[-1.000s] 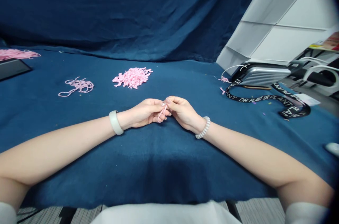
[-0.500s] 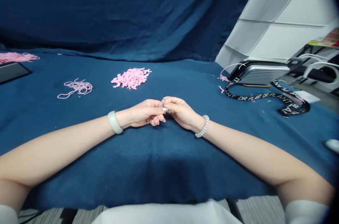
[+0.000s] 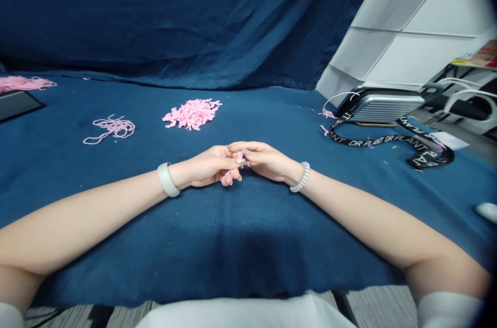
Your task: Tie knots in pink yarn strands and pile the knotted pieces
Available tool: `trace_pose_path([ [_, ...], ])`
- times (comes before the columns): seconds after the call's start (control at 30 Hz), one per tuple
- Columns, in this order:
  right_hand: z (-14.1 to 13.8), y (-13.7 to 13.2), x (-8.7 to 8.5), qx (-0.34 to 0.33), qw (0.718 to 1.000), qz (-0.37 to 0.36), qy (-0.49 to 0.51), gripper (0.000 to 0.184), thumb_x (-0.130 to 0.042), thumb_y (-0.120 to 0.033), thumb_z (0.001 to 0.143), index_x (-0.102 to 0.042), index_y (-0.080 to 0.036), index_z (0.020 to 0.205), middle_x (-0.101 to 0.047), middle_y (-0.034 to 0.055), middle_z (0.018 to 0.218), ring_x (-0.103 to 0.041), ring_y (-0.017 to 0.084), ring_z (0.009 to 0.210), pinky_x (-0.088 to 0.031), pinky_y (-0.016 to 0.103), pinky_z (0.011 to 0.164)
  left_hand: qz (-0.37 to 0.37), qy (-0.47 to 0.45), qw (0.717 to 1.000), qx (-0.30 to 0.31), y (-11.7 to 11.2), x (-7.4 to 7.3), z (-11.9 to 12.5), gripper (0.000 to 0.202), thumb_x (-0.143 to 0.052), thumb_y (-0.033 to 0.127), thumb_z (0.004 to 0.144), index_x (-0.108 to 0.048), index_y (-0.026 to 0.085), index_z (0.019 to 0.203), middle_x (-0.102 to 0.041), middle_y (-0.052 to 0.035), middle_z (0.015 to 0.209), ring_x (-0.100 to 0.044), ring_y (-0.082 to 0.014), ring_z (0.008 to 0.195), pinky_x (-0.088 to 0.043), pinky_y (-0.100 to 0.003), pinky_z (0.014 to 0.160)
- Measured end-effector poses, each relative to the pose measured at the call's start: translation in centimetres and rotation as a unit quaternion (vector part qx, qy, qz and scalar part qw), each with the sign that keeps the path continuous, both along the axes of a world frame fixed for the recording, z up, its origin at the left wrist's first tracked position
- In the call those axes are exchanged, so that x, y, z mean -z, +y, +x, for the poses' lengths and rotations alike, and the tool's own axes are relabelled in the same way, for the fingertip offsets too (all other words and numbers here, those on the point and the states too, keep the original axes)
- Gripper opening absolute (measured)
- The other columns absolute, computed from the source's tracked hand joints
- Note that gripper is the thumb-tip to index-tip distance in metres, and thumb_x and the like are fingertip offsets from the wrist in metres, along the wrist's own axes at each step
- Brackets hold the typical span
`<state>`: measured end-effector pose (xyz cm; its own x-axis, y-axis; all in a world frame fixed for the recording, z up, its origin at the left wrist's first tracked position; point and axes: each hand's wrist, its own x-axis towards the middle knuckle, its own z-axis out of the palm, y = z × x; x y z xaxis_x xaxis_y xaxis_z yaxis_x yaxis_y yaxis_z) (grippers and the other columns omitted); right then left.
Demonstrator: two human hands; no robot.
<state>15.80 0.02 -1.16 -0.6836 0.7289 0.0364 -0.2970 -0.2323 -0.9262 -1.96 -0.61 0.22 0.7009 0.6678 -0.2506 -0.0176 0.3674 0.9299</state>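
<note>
My left hand (image 3: pixel 213 165) and my right hand (image 3: pixel 266 161) meet fingertip to fingertip above the middle of the cloth. A pink strand of yarn (image 3: pixel 228 175) runs across the curled fingers of my left hand, whose thumb and forefinger pinch it. With thumb and fingers closed, my right hand works at the same yarn; a small pink bit shows between the fingertips. Most of the strand is hidden by my fingers. Beyond my hands lies a heap of short knotted pink yarn pieces (image 3: pixel 192 114). Left of it is a loose tangle of pink yarn (image 3: pixel 112 128).
Dark blue cloth (image 3: pixel 155 245) covers the table. More pink yarn (image 3: pixel 25 83) lies at the far left behind a dark-edged flat object (image 3: pixel 19 104). At right stand a silver ribbed case (image 3: pixel 390 109) and a black lettered strap (image 3: pixel 368 143), with yarn scraps nearby.
My right hand's fingers have shifted left, further over my left fingertips. A pink bit now shows between the thumbs. The heap and tangle have not moved.
</note>
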Motion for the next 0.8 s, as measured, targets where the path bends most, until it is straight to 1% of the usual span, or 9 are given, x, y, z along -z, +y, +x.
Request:
trace_pose_path([
  [0.1, 0.2, 0.2, -0.2, -0.041, 0.998, 0.031, -0.036, 0.035, -0.074, -0.03, 0.067, -0.068, -0.021, 0.1, -0.063, 0.0058, 0.108, -0.06, 0.015, 0.087, -0.048, 0.032, 0.08, 0.012, 0.007, 1.0, 0.003, -0.1, -0.1, -0.1, 0.024, -0.07, 0.026, 0.073, -0.061, 0.009, 0.088, -0.063, -0.0034, 0.053, -0.053, -0.007, 0.04, -0.045, -0.017, 0.045],
  [0.17, 0.3, 0.4, -0.3, -0.055, 0.995, 0.061, -0.052, 0.03, -0.071, -0.031, 0.07, -0.069, -0.021, 0.098, -0.059, 0.0064, 0.114, -0.06, 0.016, 0.092, -0.047, 0.033, 0.084, 0.017, 0.005, 1.0, 0.016, -0.1, -0.1, -0.2, 0.03, -0.069, 0.025, 0.074, -0.06, 0.01, 0.099, -0.063, -0.0028, 0.054, -0.054, -0.0075, 0.04, -0.046, -0.019, 0.048],
  [0.2, 0.4, 0.4, -0.4, -0.06, 0.994, 0.078, -0.057, 0.026, -0.069, -0.031, 0.072, -0.07, -0.02, 0.095, -0.058, 0.0066, 0.116, -0.058, 0.016, 0.096, -0.046, 0.033, 0.087, 0.023, 0.004, 0.999, 0.025, -0.1, 0.0, -0.2, 0.03, -0.068, 0.025, 0.074, -0.061, 0.009, 0.099, -0.063, -0.0026, 0.053, -0.054, -0.0076, 0.041, -0.047, -0.02, 0.05],
  [0.3, 0.4, 0.4, -0.3, -0.047, 0.99, 0.115, -0.067, 0.015, -0.067, -0.03, 0.074, -0.073, -0.018, 0.08, -0.057, 0.0069, 0.116, -0.054, 0.018, 0.106, -0.043, 0.033, 0.093, 0.055, 0.007, 0.997, 0.051, -0.1, 0.2, -0.3, 0.019, -0.067, 0.025, 0.076, -0.064, 0.008, 0.08, -0.059, -0.0023, 0.047, -0.054, -0.0082, 0.043, -0.048, -0.023, 0.055],
  [0.33, 0.4, 0.3, -0.2, -0.035, 0.99, 0.118, -0.066, 0.014, -0.067, -0.029, 0.074, -0.073, -0.017, 0.076, -0.058, 0.0069, 0.113, -0.054, 0.018, 0.105, -0.043, 0.033, 0.092, 0.06, 0.012, 0.997, 0.056, 0.0, 0.2, -0.3, 0.02, -0.067, 0.027, 0.076, -0.063, 0.007, 0.073, -0.058, -0.0025, 0.046, -0.054, -0.0081, 0.043, -0.048, -0.023, 0.056],
  [0.4, 0.2, 0.2, 0.0, -0.001, 0.992, 0.109, -0.059, 0.013, -0.069, -0.029, 0.073, -0.072, -0.017, 0.071, -0.058, 0.006, 0.108, -0.056, 0.016, 0.097, -0.045, 0.032, 0.087, 0.053, 0.02, 0.997, 0.05, 0.0, 0.3, -0.2, 0.024, -0.067, 0.03, 0.076, -0.062, 0.007, 0.068, -0.059, -0.0038, 0.048, -0.053, -0.0074, 0.043, -0.047, -0.021, 0.053],
  [0.53, -0.5, -0.3, 0.3, 0.08, 0.994, 0.059, -0.036, 0.015, -0.071, -0.03, 0.069, -0.066, -0.016, 0.069, -0.058, 0.0027, 0.096, -0.055, 0.01, 0.072, -0.047, 0.028, 0.072, 0.005, 0.008, 1.0, 0.002, 0.1, 0.5, 0.1, 0.023, -0.066, 0.03, 0.077, -0.06, 0.009, 0.075, -0.062, -0.0044, 0.061, -0.054, -0.0059, 0.048, -0.044, -0.017, 0.05],
  [0.7, -1.1, -0.7, 0.6, 0.135, 0.99, 0.031, -0.041, 0.022, -0.069, -0.033, 0.071, -0.057, -0.016, 0.073, -0.055, -0.0017, 0.066, -0.049, 0.008, 0.057, -0.042, 0.025, 0.059, -0.041, -0.037, 0.998, -0.013, 0.2, 0.7, 0.2, 0.013, -0.066, 0.02, 0.077, -0.059, 0.011, 0.082, -0.063, -0.0038, 0.073, -0.056, -0.0053, 0.058, -0.046, -0.017, 0.058],
  [0.8, -1.3, -0.9, 0.6, 0.167, 0.985, 0.023, -0.044, 0.024, -0.065, -0.036, 0.073, -0.053, -0.015, 0.072, -0.052, -0.0026, 0.062, -0.046, 0.007, 0.054, -0.038, 0.023, 0.055, -0.052, -0.042, 0.998, -0.007, 0.3, 0.6, 0.2, 0.013, -0.066, 0.016, 0.076, -0.061, 0.01, 0.085, -0.064, -0.006, 0.083, -0.058, -0.0061, 0.066, -0.047, -0.019, 0.065],
])
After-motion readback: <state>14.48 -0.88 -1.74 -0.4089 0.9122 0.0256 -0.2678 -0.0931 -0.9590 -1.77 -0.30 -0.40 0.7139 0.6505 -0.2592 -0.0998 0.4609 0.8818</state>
